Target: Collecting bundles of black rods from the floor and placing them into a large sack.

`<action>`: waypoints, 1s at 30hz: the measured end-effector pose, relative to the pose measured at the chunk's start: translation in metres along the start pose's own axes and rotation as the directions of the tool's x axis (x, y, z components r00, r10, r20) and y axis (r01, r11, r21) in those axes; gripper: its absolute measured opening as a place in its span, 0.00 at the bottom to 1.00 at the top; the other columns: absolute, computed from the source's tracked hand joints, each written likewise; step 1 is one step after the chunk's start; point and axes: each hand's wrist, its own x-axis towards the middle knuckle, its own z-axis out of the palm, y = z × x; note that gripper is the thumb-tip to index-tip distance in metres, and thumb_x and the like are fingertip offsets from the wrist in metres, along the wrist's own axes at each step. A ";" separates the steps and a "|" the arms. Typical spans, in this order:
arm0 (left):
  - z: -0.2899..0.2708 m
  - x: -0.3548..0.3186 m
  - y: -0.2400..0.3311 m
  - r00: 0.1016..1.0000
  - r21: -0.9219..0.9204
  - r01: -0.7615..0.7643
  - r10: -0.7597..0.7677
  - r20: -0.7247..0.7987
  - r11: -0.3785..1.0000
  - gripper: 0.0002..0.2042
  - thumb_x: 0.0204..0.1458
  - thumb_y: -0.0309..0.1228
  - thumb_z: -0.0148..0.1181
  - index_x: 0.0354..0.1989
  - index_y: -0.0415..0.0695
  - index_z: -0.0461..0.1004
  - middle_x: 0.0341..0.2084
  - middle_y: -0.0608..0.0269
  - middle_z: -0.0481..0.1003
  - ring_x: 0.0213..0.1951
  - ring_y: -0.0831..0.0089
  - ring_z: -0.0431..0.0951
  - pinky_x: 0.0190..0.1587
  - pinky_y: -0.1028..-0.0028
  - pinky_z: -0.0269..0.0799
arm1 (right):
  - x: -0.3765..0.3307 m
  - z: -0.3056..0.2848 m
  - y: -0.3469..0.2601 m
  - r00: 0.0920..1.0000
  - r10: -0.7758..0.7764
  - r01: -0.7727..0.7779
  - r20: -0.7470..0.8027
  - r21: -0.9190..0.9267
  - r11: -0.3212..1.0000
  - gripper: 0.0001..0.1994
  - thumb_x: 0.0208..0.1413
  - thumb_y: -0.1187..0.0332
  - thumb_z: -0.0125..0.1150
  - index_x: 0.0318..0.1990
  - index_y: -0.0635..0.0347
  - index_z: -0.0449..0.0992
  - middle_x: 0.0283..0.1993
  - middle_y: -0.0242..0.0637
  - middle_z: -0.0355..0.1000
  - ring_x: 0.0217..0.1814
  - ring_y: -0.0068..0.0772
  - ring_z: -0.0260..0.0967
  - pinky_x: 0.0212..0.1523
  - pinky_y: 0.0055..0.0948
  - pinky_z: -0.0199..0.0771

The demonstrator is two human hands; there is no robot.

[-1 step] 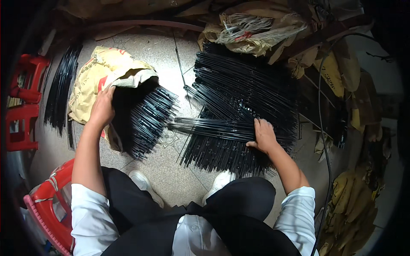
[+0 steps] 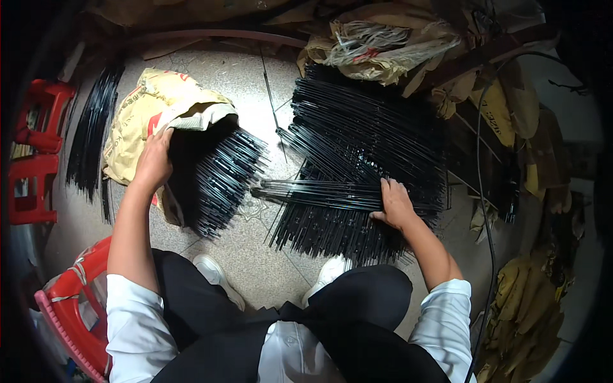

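My left hand [image 2: 153,161] grips the open mouth of a tan paper sack [image 2: 132,134], its fingers closed on the rim. Inside the sack lie many thin black rods [image 2: 225,182], their ends sticking out toward the middle of the floor. On the right, my right hand [image 2: 397,205] is closed around a bundle of thin black rods [image 2: 319,193]. This bundle lies crosswise over a large pile of similar rods [image 2: 367,121], its left end pointing at the sack's mouth but apart from the rods there. My right palm and some fingertips are hidden.
More black rods [image 2: 94,134] lie left of the sack. Red plastic stools [image 2: 35,191] stand at the far left, and a red seat [image 2: 76,306] is beside my left leg. Crumpled sacking with pale strings [image 2: 377,45] sits behind the pile. A black cable [image 2: 480,166] hangs at the right.
The bundle in my right hand has shifted very slightly to the right, its left end a little farther from the sack. My left hand and the sack look nearly unmoved.
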 end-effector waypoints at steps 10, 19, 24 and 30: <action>-0.007 -0.004 0.002 1.000 -0.007 0.006 -0.006 -0.008 1.000 0.32 0.37 0.09 0.47 0.57 0.35 0.63 0.59 0.51 0.64 0.57 0.51 0.64 0.61 0.64 0.62 | 0.002 0.014 -0.023 0.994 0.104 -0.109 -0.041 -0.142 0.984 0.46 0.35 0.66 0.73 0.64 0.72 0.54 0.51 0.50 0.64 0.51 0.46 0.63 0.53 0.37 0.65; -0.010 -0.004 0.006 1.000 0.001 0.021 -0.021 -0.012 1.000 0.31 0.37 0.09 0.48 0.57 0.37 0.65 0.60 0.52 0.64 0.57 0.52 0.64 0.60 0.65 0.63 | 0.003 0.043 -0.008 0.961 0.052 -0.108 -0.270 -0.197 0.974 0.37 0.33 0.75 0.68 0.57 0.67 0.63 0.39 0.41 0.67 0.45 0.42 0.66 0.46 0.35 0.63; -0.005 -0.005 -0.002 0.999 -0.009 0.017 -0.018 -0.028 1.000 0.31 0.37 0.10 0.49 0.57 0.37 0.65 0.60 0.53 0.64 0.57 0.52 0.65 0.61 0.65 0.63 | -0.001 0.017 0.001 0.946 -0.018 0.000 -0.323 -0.054 0.999 0.32 0.31 0.74 0.69 0.50 0.64 0.67 0.35 0.40 0.68 0.42 0.41 0.68 0.45 0.37 0.64; -0.006 -0.010 -0.005 0.999 0.019 0.029 -0.028 -0.020 0.999 0.31 0.37 0.13 0.53 0.57 0.40 0.65 0.60 0.53 0.63 0.57 0.51 0.65 0.60 0.63 0.64 | -0.040 -0.047 -0.001 0.961 -0.030 0.073 -0.276 0.145 0.987 0.36 0.27 0.78 0.69 0.53 0.61 0.66 0.48 0.47 0.70 0.51 0.50 0.66 0.51 0.41 0.65</action>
